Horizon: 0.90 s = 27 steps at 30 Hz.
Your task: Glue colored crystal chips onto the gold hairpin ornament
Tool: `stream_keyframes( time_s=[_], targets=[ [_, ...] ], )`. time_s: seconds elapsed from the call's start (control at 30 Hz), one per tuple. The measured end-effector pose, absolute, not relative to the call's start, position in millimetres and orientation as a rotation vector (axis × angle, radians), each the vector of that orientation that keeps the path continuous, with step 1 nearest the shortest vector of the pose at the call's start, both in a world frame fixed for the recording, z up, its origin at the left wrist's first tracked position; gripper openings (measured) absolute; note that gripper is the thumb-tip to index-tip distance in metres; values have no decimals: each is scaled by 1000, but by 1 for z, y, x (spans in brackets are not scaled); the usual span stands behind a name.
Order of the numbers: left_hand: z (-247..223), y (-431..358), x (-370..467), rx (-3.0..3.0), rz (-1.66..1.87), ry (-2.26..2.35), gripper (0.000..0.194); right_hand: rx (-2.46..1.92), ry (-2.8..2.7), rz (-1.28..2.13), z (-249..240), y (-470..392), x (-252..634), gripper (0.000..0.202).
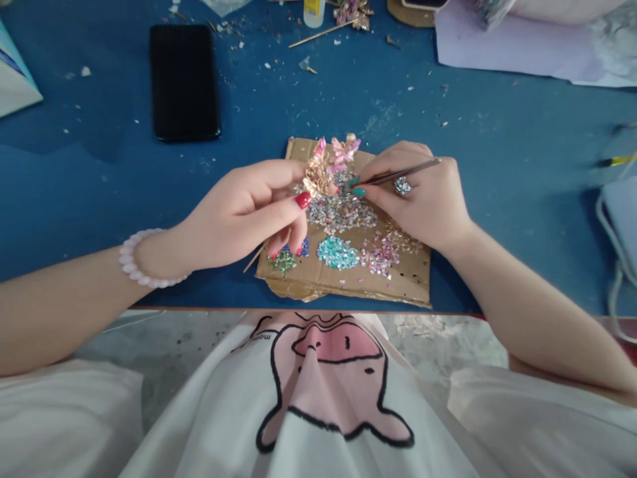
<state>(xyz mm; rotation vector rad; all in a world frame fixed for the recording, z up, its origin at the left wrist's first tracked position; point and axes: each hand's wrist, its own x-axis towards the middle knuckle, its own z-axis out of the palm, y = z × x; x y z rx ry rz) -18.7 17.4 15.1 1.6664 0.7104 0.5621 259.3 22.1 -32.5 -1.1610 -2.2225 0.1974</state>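
Observation:
My left hand [243, 212] pinches a gold and pink butterfly-shaped ornament [318, 171] between thumb and fingers, above a piece of cardboard [318, 285]. In my right hand [423, 192] is a pair of tweezers [403, 172], its tip close to the ornament's right side; whether the tip grips anything is too small to tell. Under both hands, a pile of silvery rhinestones [343, 212] covers the cardboard's middle. Nearer me lie turquoise rhinestones [338, 253], pink ones [381, 257] and green ones [283, 262], with a few blue beside them, partly behind my left fingers.
A black phone [184, 83] lies at the left of the blue table [99, 179]. At the back are a small glue bottle [314, 12], a thin wooden stick [323, 33] and another ornament [353, 12]. Purple paper [497, 43] is back right; a pale cord [610, 232] hangs at the right edge.

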Motion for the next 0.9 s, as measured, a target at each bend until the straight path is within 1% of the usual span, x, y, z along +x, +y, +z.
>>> stream_keyframes(
  time_s=[0.07, 0.23, 0.4, 0.53, 0.67, 0.83, 0.9],
  targets=[
    [14, 22, -19, 1625, 614, 719, 17, -1155, -2205, 201, -34, 22, 260, 2],
    [11, 27, -18, 1557, 662, 732, 16, -1086, -2186, 228, -33, 19, 260, 10],
    [7, 25, -21, 1565, 576, 771, 20, -1078, -2186, 282, -27, 14, 263, 5],
    [2, 29, -24, 1490, 535, 792, 22, -1022, -2203, 327, -24, 13, 266, 8],
    [-1, 34, -26, 1401, 504, 847, 18, -997, -2241, 306, -24, 12, 267, 12],
    [-6, 32, -31, 1314, 452, 876, 17, -965, -2231, 296, -21, 10, 266, 13],
    [-9, 29, -33, 1295, 452, 864, 28, -946, -2239, 304, -17, 13, 266, 13]
  ],
)
